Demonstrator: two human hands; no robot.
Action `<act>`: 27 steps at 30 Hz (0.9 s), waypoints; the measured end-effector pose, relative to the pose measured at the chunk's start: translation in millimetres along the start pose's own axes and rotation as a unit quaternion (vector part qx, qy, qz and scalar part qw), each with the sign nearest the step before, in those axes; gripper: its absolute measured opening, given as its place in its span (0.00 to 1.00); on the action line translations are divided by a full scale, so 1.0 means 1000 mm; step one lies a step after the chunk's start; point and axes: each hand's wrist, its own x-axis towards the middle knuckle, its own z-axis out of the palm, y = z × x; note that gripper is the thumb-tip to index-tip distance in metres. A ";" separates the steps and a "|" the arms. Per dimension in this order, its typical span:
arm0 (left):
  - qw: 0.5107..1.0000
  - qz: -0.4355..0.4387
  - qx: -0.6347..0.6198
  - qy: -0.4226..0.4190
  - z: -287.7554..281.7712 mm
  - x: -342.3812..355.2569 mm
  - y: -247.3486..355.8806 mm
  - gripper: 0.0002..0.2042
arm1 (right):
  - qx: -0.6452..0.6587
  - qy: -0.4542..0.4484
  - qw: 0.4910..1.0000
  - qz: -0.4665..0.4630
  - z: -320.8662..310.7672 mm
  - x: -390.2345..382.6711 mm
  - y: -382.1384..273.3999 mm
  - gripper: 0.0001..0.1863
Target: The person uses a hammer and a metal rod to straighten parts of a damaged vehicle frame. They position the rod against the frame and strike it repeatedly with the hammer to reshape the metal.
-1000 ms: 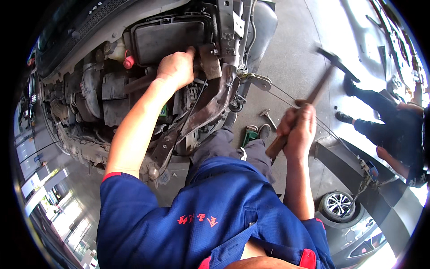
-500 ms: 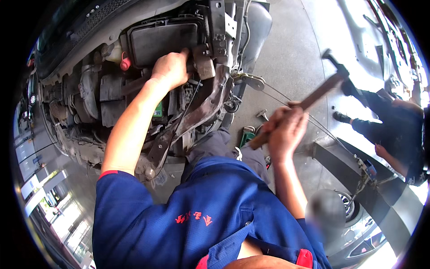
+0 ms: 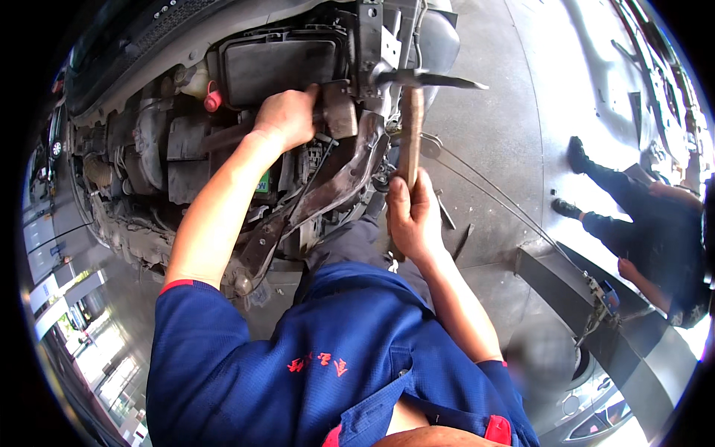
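Note:
My left hand [image 3: 287,119] is closed around the handle of a block-headed sledgehammer. Its worn, squared head [image 3: 340,118] rests against the metal at the front corner of a car's open engine bay. In my right hand [image 3: 415,220] is a long wooden-handled hammer [image 3: 411,141], its handle upright in the picture. That hammer's dark, narrow head [image 3: 439,79], blurred at the left end, overlaps an upright metal bracket [image 3: 370,45]; whether they touch I cannot tell. Below the sledgehammer runs a bent, scuffed metal rail [image 3: 339,186].
A black box cover [image 3: 279,71] and a red cap [image 3: 213,100] sit in the engine bay. To the right, a taut cable [image 3: 495,195] runs to a grey steel beam [image 3: 547,261]. A person [image 3: 644,223] is at far right. Loose tools [image 3: 463,240] lie on the floor.
My right hand has swung the wooden-handled hammer leftward, bringing its head from over the floor to beside the bracket. My left hand and the sledgehammer have stayed nearly in place.

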 end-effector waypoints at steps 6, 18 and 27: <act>1.000 -0.029 0.001 0.004 0.000 -0.021 -0.007 0.25 | 0.283 -0.008 0.956 0.076 -0.050 0.022 -0.070 0.13; 0.999 -0.037 -0.029 0.001 -0.004 -0.016 0.000 0.25 | 0.092 0.029 0.994 0.047 -0.045 0.042 -0.069 0.14; 1.000 -0.005 0.005 -0.009 0.004 -0.009 -0.009 0.22 | 0.251 -0.124 0.943 0.177 -0.034 0.023 -0.044 0.17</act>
